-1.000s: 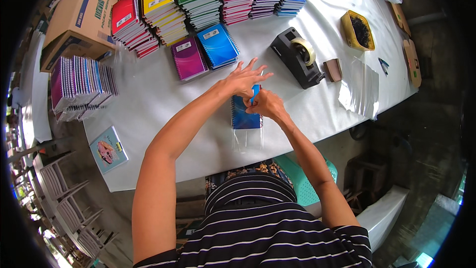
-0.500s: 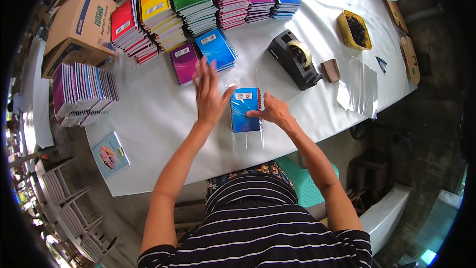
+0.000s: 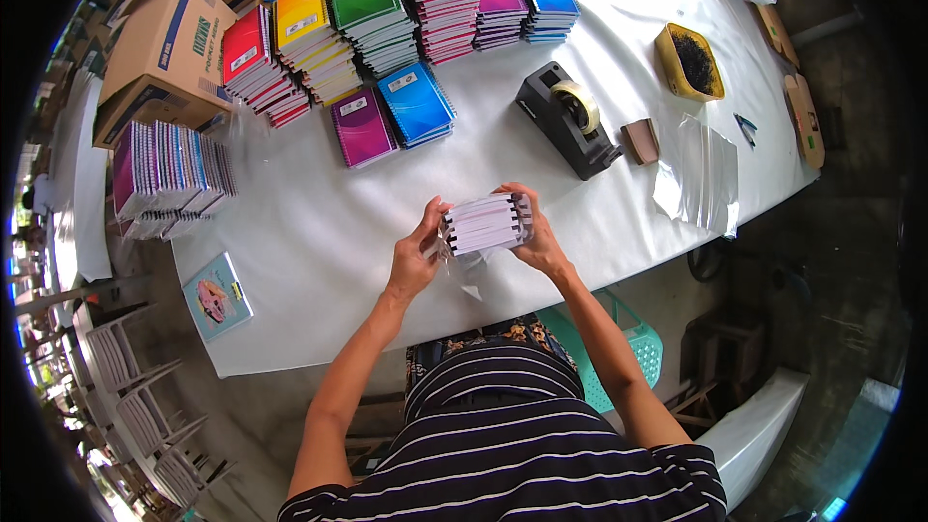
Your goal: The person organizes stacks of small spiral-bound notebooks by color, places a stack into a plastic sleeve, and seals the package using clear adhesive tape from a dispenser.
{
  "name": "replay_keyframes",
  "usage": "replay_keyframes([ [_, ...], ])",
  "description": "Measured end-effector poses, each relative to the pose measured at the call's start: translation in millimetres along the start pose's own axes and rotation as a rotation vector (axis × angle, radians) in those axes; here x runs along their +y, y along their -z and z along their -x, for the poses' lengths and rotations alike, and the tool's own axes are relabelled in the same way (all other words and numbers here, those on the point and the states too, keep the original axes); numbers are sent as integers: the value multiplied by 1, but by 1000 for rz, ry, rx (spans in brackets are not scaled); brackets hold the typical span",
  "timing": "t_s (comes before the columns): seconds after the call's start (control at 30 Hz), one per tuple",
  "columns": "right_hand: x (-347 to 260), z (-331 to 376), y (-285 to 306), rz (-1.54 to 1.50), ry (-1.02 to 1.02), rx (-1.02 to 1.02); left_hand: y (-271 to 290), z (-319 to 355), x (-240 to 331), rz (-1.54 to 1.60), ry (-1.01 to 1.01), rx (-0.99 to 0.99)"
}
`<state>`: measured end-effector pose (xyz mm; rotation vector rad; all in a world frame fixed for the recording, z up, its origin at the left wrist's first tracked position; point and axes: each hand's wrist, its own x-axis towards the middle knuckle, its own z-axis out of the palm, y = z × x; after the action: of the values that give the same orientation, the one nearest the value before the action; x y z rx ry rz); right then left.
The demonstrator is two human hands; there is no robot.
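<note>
Near the front edge of the white-covered table [image 3: 309, 261], left hand [image 3: 416, 259] and right hand [image 3: 537, 240], fingers curled, grip a white-paged notebook stack [image 3: 483, 224] in clear plastic.

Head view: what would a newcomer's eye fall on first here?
Probably the bright stacks of notebooks across the far side of the white table, in red, yellow, green, pink, purple and blue. Next, nearer the middle, the bundle of notebooks, white page edges up, between the left hand and right hand. The black tape dispenser stands out just beyond the right hand.
</note>
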<state>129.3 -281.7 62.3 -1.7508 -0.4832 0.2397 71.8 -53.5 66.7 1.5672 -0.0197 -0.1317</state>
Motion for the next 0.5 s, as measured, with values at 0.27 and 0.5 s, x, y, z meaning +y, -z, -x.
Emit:
replay_keyframes([
  [0.27, -62, -15, 56, 266, 244, -142, 17, -24, 111, -1243, -670, -399],
  [0.5, -84, -15, 71, 91, 277, -97, 14, -5, 111, -481, -287, 162],
])
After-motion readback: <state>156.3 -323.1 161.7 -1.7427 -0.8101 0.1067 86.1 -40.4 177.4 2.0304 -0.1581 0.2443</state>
